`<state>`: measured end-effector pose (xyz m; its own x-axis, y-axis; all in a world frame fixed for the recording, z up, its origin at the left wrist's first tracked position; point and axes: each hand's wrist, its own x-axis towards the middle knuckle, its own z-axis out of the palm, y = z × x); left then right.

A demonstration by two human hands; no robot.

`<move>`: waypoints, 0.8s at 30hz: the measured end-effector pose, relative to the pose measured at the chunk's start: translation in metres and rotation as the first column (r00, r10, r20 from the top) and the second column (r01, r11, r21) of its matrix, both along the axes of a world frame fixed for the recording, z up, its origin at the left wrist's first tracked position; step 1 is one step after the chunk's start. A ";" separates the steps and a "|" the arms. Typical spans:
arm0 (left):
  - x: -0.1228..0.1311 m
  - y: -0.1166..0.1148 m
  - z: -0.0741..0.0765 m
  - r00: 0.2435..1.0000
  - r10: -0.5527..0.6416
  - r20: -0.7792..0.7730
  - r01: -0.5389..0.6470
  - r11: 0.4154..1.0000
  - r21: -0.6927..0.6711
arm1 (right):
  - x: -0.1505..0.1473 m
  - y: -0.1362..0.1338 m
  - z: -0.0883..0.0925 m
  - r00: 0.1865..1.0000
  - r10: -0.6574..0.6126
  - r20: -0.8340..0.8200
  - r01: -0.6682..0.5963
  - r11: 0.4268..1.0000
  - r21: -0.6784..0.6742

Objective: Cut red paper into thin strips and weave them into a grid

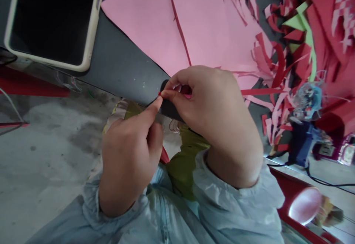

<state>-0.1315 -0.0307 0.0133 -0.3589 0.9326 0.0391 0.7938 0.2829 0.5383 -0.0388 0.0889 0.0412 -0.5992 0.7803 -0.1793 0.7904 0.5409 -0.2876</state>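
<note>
My right hand (pixel 219 122) is curled closed at the near edge of the dark table (pixel 122 63), pinching a small red paper strip (pixel 185 90) between thumb and fingers. My left hand (pixel 130 155) is closed too, its forefinger stretched up so the tip touches the strip's red end beside my right thumb. Most of the strip is hidden inside my right hand. Both wrists wear pale blue sleeves.
Pink paper sheets (pixel 183 26) lie on the table beyond my hands. A heap of red, pink and green paper scraps (pixel 288 51) fills the right side. A tablet in a cream case (pixel 52 18) lies at the upper left. A blue glue gun (pixel 301 144) stands at the right. Grey floor lies below.
</note>
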 end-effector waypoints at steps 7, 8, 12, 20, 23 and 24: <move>0.001 -0.001 0.008 0.998 -0.015 -0.060 0.010 0.997 -0.082 | 0.002 0.001 -0.001 0.999 0.016 -0.047 -0.016 1.000 0.009; 0.002 -0.001 0.009 0.998 -0.017 -0.059 0.011 0.995 -0.100 | 0.002 0.002 -0.001 0.998 0.016 -0.066 -0.016 1.000 -0.005; 0.004 -0.001 0.009 0.998 0.002 -0.062 -0.007 0.995 -0.095 | 0.008 0.007 0.001 0.994 0.004 -0.110 -0.013 0.997 -0.077; 0.005 0.000 0.010 0.998 0.032 -0.045 -0.036 0.993 -0.110 | 0.027 0.009 0.003 0.989 -0.130 -0.071 0.126 0.990 -0.057; 0.004 0.000 0.008 0.999 0.051 -0.015 -0.052 0.994 -0.093 | 0.027 0.009 0.001 0.988 -0.135 -0.078 0.130 0.990 -0.057; 0.004 0.000 0.007 0.999 0.053 -0.011 -0.053 0.995 -0.081 | 0.027 0.009 0.000 0.987 -0.134 -0.085 0.129 0.990 -0.060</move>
<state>-0.1277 -0.0308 0.0200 -0.4079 0.9124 -0.0327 0.7810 0.3672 0.5052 -0.0119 0.0984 0.0415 -0.5071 0.8441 -0.1743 0.8237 0.4152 -0.3861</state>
